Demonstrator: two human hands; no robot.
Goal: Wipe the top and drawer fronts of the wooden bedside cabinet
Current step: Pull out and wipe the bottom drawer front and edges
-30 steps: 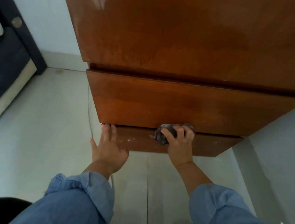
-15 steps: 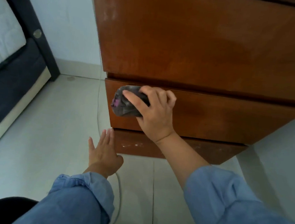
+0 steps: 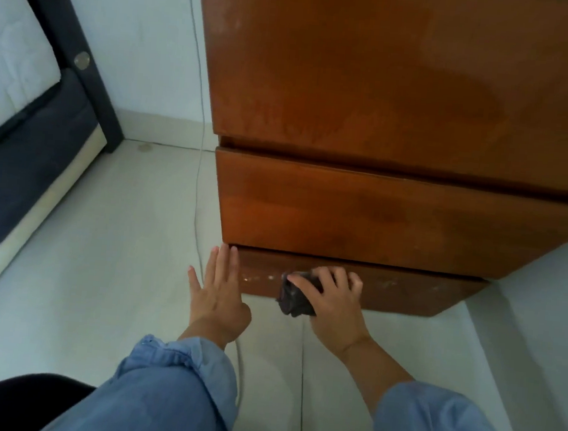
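Cabinet's lower drawer front (image 3: 406,291) is being wiped; right hand (image 3: 333,302) is gripping the cloth (image 3: 294,298). Left hand (image 3: 217,292), open, is bracing its left corner. Next, probably rubbing the pale specks (image 3: 260,278).

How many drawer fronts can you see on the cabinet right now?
2. The upper drawer front sits just under the cabinet top; the lower drawer front is beneath it, where the right hand presses the dark cloth. None appear hidden.

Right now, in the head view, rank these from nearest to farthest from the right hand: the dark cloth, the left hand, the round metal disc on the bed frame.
1. dark cloth: in the right hand's grip, on the lowest drawer front.
2. left hand: just left, at the cabinet's corner.
3. round metal disc: far upper left, on the bed frame.
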